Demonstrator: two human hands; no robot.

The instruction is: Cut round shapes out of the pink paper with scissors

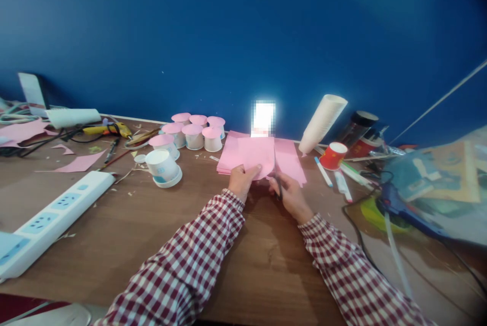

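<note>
Between thumb and fingers, my left hand (pixel 243 180) pinches a pink sheet of paper (pixel 255 151) by its near edge. My right hand (pixel 291 195) is closed round the dark handles of a pair of scissors (pixel 279 186), whose blades point away from me at the right side of the sheet. The sheet's lower right corner looks rounded. Behind and under it lies a stack of pink paper (pixel 228 156). To the left stand several small paper cups topped with pink paper discs (pixel 192 130), and nearer me an upside-down white paper cup (pixel 162 164) on others.
A white power strip (pixel 57 219) lies at left, near a yellow glue gun (pixel 108 129) and pink scraps (pixel 81 162). On the right are a leaning stack of white cups (pixel 323 123), a red cup (pixel 333 156), markers (pixel 323 171) and a blue glue gun (pixel 407 209) with its cord.
</note>
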